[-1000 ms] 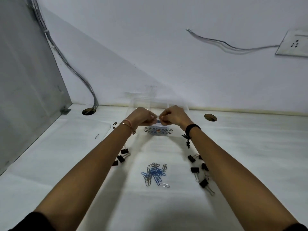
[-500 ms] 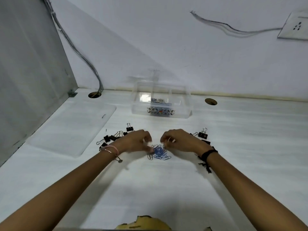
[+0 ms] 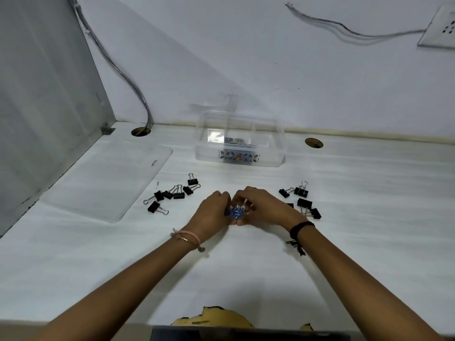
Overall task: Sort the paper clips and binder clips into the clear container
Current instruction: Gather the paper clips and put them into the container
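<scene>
A clear container (image 3: 273, 153) with dividers stands at the back of the white table; several paper clips (image 3: 235, 140) lie in its middle compartment. My left hand (image 3: 213, 212) and my right hand (image 3: 264, 207) are cupped together around a small pile of blue and silver paper clips (image 3: 235, 214) on the table, fingers closed on them. Several black binder clips (image 3: 172, 193) lie to the left of my hands, and another group of binder clips (image 3: 301, 199) lies to the right.
The container's clear lid (image 3: 105, 183) lies flat at the left. A grey metal panel (image 3: 37, 107) walls off the left side. Two cable holes (image 3: 140, 131) (image 3: 314, 143) sit near the back wall; cables run down into the left one.
My hands came back from the container, where they were pinched together one second ago, to the paper clip pile and have closed in around it.
</scene>
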